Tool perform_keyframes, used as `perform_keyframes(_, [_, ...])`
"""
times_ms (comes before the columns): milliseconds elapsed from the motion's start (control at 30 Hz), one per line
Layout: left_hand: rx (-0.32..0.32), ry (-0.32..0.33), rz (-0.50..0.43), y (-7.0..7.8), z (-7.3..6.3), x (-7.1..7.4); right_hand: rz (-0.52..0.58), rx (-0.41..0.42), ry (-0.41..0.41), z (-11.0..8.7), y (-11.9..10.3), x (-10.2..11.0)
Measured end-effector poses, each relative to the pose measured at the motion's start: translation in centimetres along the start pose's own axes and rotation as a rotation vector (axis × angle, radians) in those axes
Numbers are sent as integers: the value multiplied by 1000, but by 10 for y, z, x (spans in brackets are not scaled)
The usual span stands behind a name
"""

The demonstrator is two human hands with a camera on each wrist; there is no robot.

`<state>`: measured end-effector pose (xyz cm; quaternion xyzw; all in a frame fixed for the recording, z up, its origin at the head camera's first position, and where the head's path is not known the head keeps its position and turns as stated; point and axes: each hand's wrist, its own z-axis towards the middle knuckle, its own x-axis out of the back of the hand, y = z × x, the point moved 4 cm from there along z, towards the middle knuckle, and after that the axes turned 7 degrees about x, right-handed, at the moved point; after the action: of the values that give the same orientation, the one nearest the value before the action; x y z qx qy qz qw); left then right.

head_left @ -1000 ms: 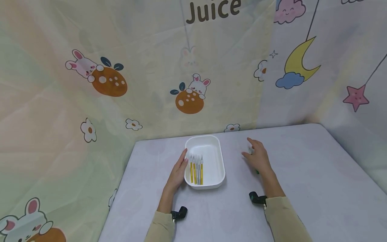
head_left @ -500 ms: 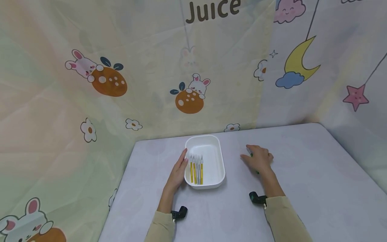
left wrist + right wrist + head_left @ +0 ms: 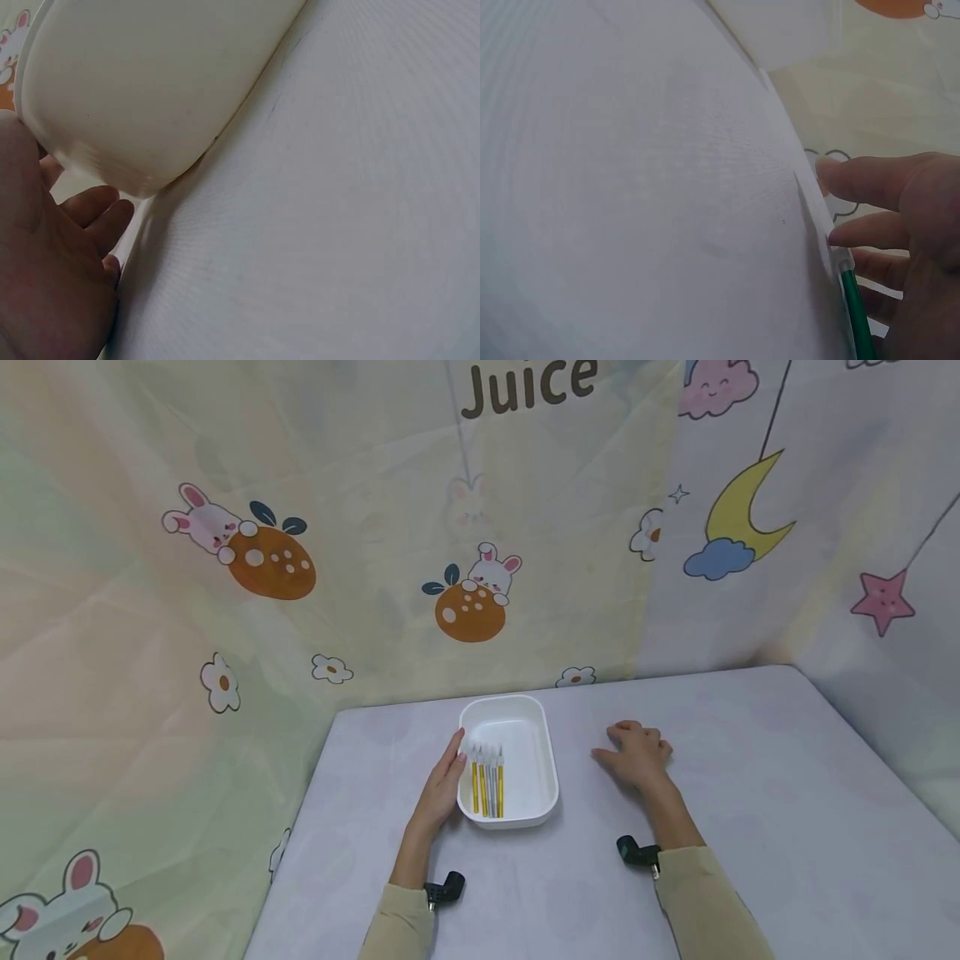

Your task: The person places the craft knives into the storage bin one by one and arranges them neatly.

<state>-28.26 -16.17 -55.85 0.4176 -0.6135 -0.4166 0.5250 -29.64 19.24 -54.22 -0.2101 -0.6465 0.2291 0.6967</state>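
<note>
A white rectangular tray (image 3: 531, 768) stands mid-table. Along its left half lie several slim pen-like sticks (image 3: 487, 789) with yellow or silver shafts and pale, narrow ends. My left hand (image 3: 438, 789) rests against the tray's left side, its thumb at the rim and its fingers extended along the outer wall. To the right of the tray, my right hand (image 3: 640, 756) is low over the table, thumb and index finger spread apart. The right wrist view has a green pen-like stick (image 3: 857, 315) with a pale end beside its fingers; the hand hides it in the head view.
A white cloth covers the table (image 3: 757, 777). Fabric walls printed with rabbits, oranges (image 3: 470, 612) and a moon (image 3: 738, 506) rise along its back and sides. A small black camera (image 3: 637, 852) is strapped at the right wrist, another (image 3: 446, 887) at the left.
My right hand has come down and nearer, and slightly left, and now covers the green stick, parts of which showed earlier. The left hand and tray have stayed put.
</note>
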Motion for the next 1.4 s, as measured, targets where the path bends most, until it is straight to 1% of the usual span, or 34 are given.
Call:
perform_keyframes(200, [12,5,2,0,0,1,116,13,7,2,0,0])
perform_keyframes(367, [3,1,2,-1,1,0,239,15,16,1,-2,4])
perform_keyframes(467, [11,0,0,-2,1,0,323,8,16,0,-4,7])
perform_keyframes(533, [13,2,0,-2,0,0,359,-3,8,-1,-5,7])
perform_keyframes(767, [5,-3,-4,-3,0,0,402,-76,-2,0,-4,4])
perform_keyframes(867, [11,-1,-8,-4,0,0,425,-79,-2,0,-5,3])
perform_keyframes(1167, [7,-3,-16,-4,0,-1,428,-29,18,0,-8,5])
perform_keyframes(1233, [6,-4,-11,-4,0,0,445,-30,16,0,-11,5])
perform_keyframes(1400, [5,-5,-12,-2,0,-1,545,19,4,-1,-18,6])
